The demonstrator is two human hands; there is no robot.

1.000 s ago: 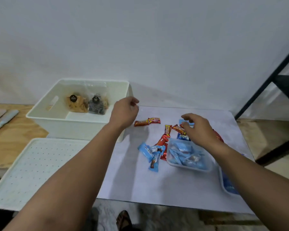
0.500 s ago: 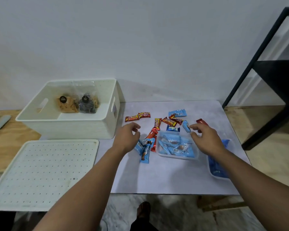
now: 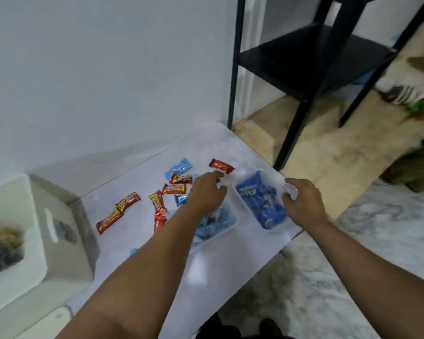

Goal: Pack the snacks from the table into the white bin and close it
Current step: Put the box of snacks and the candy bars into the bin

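Gripping the right rim of a clear tray (image 3: 240, 185) of blue packets, the right hand (image 3: 304, 204) curls its fingers there. Left hand (image 3: 206, 192) hovers loosely curled over scattered snacks (image 3: 173, 188) (holding nothing visible); white bin (image 3: 59, 241) sits far left.

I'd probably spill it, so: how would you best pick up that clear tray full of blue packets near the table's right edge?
Take the clear tray by its two long rims, one hand each side, and lift it level. It is shallow, open-topped and heaped with blue packets, so a one-sided grip would likely tip it. The right hand already touches its outer rim; the left hand hovers over the other tray.
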